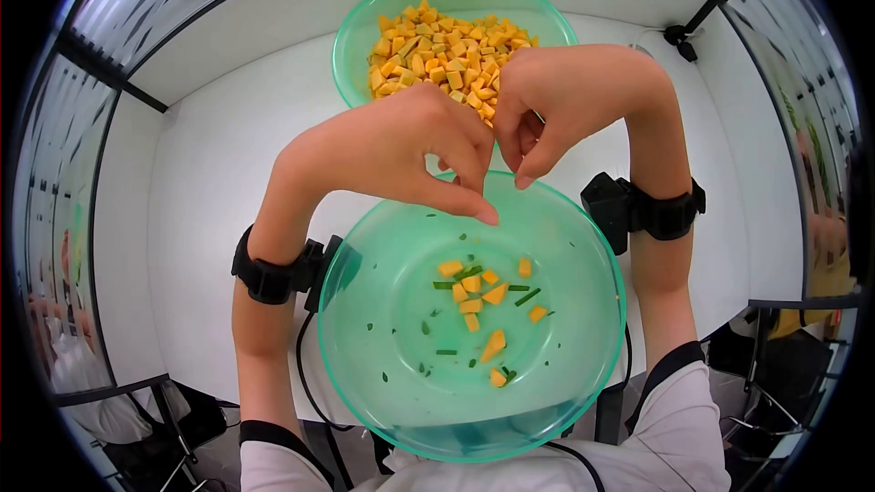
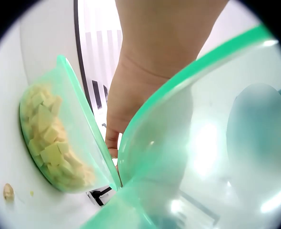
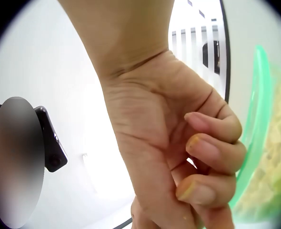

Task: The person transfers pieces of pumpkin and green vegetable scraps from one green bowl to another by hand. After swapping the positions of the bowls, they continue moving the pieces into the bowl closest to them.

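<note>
My left hand (image 1: 410,141) is over the far side of the near green bowl (image 1: 401,405), thumb stretched out and the other fingers bent, their tips mostly hidden. Close beside it, between the two bowls, is my right hand (image 1: 570,96); its fingers (image 3: 212,152) curl toward the palm, where nothing shows. Inside the near bowl lie several orange-yellow cubes (image 1: 495,293), dark green stem pieces (image 1: 528,297) and small leaf bits. Behind the hands, the far green bowl (image 1: 351,27) carries a heap of similar cubes (image 1: 437,50). Orange specks mark the right fingertips.
The near bowl juts over the front edge of the white table (image 1: 205,219). Black bands with cameras circle the left wrist (image 1: 273,269) and right wrist (image 1: 661,210). Cables (image 1: 305,369) run down beside the near bowl. White panels (image 1: 137,246) enclose the table's sides.
</note>
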